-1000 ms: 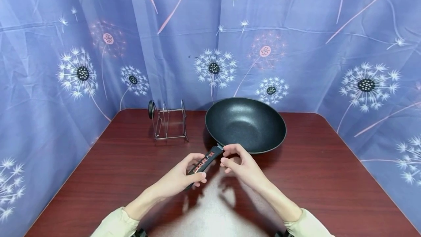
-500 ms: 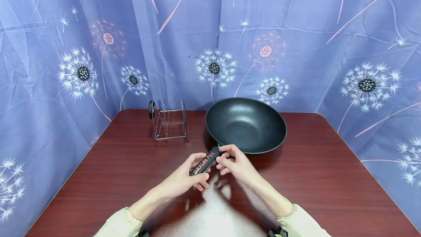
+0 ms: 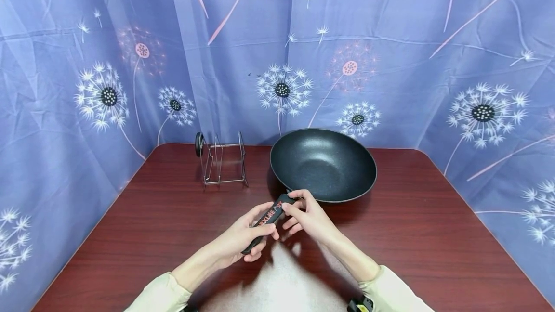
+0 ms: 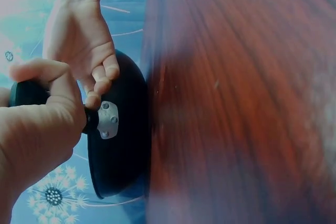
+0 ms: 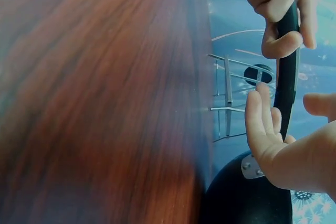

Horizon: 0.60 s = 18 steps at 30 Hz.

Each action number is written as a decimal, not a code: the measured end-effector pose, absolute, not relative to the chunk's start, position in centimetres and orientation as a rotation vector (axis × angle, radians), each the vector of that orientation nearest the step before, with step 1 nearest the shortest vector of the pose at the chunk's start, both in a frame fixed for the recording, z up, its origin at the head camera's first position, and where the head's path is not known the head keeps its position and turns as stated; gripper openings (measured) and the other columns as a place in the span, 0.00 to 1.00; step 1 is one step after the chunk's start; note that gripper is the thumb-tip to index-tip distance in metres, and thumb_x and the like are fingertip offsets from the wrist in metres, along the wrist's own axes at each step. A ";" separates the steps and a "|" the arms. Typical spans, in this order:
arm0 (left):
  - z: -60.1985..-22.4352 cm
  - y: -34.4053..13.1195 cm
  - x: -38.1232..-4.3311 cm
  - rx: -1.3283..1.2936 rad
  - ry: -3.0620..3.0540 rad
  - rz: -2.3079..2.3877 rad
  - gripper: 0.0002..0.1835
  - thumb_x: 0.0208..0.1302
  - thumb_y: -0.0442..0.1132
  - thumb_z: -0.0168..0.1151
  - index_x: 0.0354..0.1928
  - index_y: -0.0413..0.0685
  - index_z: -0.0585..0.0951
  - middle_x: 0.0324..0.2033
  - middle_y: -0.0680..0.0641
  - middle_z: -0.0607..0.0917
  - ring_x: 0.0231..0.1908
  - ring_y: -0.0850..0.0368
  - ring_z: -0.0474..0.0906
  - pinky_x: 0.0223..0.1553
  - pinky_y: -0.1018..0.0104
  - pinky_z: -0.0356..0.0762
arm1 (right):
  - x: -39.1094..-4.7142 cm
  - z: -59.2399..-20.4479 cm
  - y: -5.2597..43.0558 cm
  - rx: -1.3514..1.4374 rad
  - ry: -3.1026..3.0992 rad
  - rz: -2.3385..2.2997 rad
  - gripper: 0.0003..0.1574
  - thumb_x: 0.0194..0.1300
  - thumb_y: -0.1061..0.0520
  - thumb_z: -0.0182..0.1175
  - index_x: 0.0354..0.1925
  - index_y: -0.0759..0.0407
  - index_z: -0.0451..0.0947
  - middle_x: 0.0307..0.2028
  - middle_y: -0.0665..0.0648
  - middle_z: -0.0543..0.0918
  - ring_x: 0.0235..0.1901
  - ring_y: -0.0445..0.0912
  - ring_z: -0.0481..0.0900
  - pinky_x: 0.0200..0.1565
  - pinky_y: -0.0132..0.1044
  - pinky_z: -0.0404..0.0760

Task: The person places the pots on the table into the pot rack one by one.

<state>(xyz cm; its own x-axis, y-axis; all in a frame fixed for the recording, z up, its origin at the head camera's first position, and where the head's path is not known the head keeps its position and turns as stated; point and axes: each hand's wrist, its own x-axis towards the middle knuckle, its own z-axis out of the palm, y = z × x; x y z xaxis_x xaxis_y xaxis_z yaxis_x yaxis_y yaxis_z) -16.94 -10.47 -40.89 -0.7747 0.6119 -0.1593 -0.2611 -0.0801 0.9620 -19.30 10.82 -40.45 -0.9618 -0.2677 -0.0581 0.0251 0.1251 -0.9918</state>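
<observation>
A black wok stands upright on the table, its long handle slanting toward the person. Red lettering runs along the handle, partly covered by fingers. My left hand grips the handle's near half, with the thumb over the top and fingers beneath. My right hand is at the end of the handle closest to the wok. In the right wrist view its fingers extend beside and touch the handle, while the thumb stands apart from it. A riveted silver bracket joins handle and wok in the left wrist view.
Left of the wok stands a silver wire rack with a round black piece on its side. The reddish-brown wooden table is bordered by blue curtains with dandelion prints. Light glares off the table's near middle.
My left hand's fingers have shifted on the handle, and more of its near end shows. My right hand has moved slightly left, its thumb now overlapping the handle in the head view.
</observation>
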 end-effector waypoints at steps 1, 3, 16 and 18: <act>-40.9 -10.5 -16.9 0.374 1.580 1.920 0.36 0.73 0.43 0.57 0.76 0.60 0.52 0.39 0.47 0.80 0.14 0.65 0.65 0.15 0.75 0.65 | -19.3 -40.5 10.8 -0.239 2.173 -1.928 0.30 0.71 0.55 0.59 0.64 0.63 0.60 0.45 0.71 0.76 0.32 0.58 0.88 0.37 0.49 0.87; -41.0 -10.4 -16.9 0.357 1.530 1.936 0.35 0.73 0.43 0.56 0.76 0.60 0.53 0.37 0.48 0.79 0.14 0.66 0.63 0.14 0.76 0.62 | -19.3 -40.5 10.6 -0.229 2.165 -1.934 0.30 0.71 0.55 0.59 0.64 0.63 0.59 0.46 0.71 0.75 0.32 0.59 0.88 0.37 0.51 0.87; -40.9 -9.8 -16.6 0.247 1.421 1.989 0.33 0.73 0.44 0.57 0.75 0.63 0.57 0.26 0.55 0.66 0.13 0.69 0.53 0.12 0.78 0.54 | -19.4 -40.6 10.2 -0.236 2.129 -1.969 0.34 0.71 0.58 0.58 0.67 0.65 0.53 0.45 0.65 0.77 0.27 0.49 0.87 0.31 0.43 0.86; -40.9 -9.6 -16.4 0.222 1.393 2.011 0.33 0.72 0.44 0.57 0.75 0.64 0.57 0.25 0.56 0.65 0.13 0.69 0.52 0.12 0.79 0.53 | -19.5 -40.8 10.1 -0.224 2.123 -1.977 0.34 0.71 0.58 0.58 0.66 0.65 0.54 0.44 0.64 0.76 0.28 0.49 0.86 0.31 0.41 0.86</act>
